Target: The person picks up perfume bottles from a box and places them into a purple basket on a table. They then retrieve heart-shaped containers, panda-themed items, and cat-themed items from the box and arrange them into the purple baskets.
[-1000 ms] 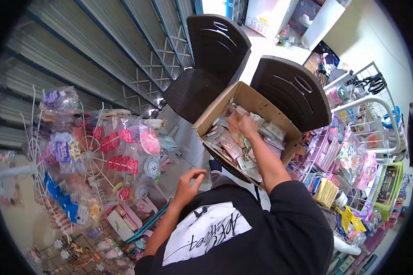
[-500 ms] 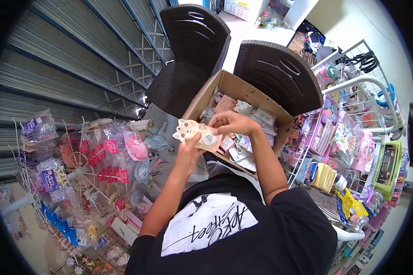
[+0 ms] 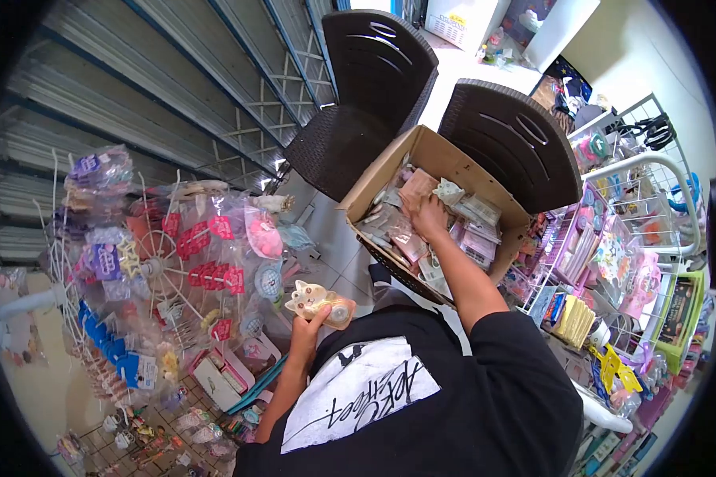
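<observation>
My left hand (image 3: 304,334) is closed on a cream cat-shaped packet (image 3: 314,300) with ears, a printed face and a round clear part at its lower end. It holds the packet low, just in front of my shirt. My right hand (image 3: 429,218) reaches into a cardboard box (image 3: 383,170), its fingers apart over the loose packets. Under the fingertips lies a peach-coloured packet (image 3: 418,184). Another cat-shaped piece (image 3: 449,191) rests beside it, and pale flat packs (image 3: 479,210) are stacked on the right side of the box.
Two dark plastic chairs (image 3: 511,143) stand behind the box. A rack of bagged accessories (image 3: 211,238) is on the left, near a metal shutter (image 3: 175,71). White wire shelving (image 3: 676,171) with stationery and small goods stands on the right.
My right hand has left the cat-shaped packet and moved into the box. My left hand has lowered the packet towards my body. The view has shifted left.
</observation>
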The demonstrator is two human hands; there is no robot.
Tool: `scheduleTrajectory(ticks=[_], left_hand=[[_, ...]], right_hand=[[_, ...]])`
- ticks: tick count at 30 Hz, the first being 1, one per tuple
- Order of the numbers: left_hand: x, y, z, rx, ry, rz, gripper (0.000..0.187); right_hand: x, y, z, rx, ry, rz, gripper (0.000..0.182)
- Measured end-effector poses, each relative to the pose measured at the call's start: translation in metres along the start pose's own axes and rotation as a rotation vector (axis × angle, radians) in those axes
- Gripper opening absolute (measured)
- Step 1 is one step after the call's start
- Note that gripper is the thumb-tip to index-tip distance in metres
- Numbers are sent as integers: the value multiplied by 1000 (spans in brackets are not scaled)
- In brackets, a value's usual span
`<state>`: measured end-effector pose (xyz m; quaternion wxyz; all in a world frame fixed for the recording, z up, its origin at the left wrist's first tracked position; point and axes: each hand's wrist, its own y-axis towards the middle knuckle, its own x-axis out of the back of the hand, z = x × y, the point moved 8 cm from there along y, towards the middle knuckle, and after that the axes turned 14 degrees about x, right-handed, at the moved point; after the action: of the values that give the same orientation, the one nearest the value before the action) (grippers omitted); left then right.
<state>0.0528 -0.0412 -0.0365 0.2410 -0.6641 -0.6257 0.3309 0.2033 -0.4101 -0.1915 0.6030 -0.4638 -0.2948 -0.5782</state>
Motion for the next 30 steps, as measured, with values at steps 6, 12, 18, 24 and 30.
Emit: scheduleTrajectory(ticks=[6,12,18,24,30], left_hand=[[24,-17,13,-71,-80,-64,40],[54,-39,29,-126,-101,-35,41],[51,-49,56,-85,-25,160,39],[20,-80,76,-5,-45,475,46],[-53,-123,98,137,-258,804,59]], right_hand=[[20,5,11,136,-77,-59,52],[18,24,-1,327,-243,-32,48],[84,-56,41,135,-170,-286,42],[142,-224,140,448,425,-607,35],[101,-406,196,732,317,-412,38]])
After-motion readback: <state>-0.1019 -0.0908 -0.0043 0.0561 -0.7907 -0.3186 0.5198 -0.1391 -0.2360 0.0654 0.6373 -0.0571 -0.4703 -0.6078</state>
